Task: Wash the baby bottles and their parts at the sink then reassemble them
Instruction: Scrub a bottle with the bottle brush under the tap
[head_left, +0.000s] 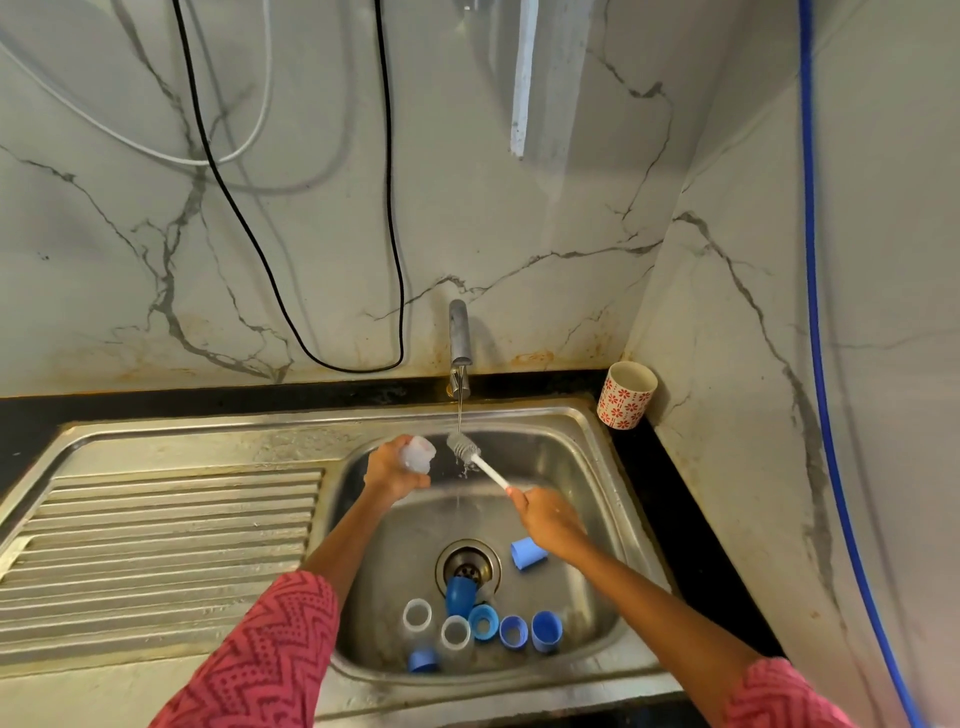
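The left hand (390, 467) is curled around a clear bottle part (418, 454) and holds it above the sink (582, 457), just beside the water stream (460, 410). What kind of part it is, I cannot tell for sure — it is pale and translucent. The right hand (545, 519) grips the white handle of a bottle brush (477, 459), fingers closed around its lower end. The grey bristle head of the brush is directly under the stream, which runs from the tap (459, 338); the head is close to the clear part but does not seem to touch it.

On the bottom of the sink lie the other pieces. A light blue cap (527, 554) lies on its side near the right forearm. A dark blue cap (460, 595) lies partly over the drain (469, 564). Nearer to the person stand two clear bottles (417, 618) with open mouths up, and beside them several blue rings and caps (513, 631) in a loose row — one more blue cap (422, 660) is at the front.

A cup with red flowers (626, 395) stands on the dark counter in the corner, right of the sink. A black cable (387, 208) and a blue hose (818, 312) hang along the marble wall.
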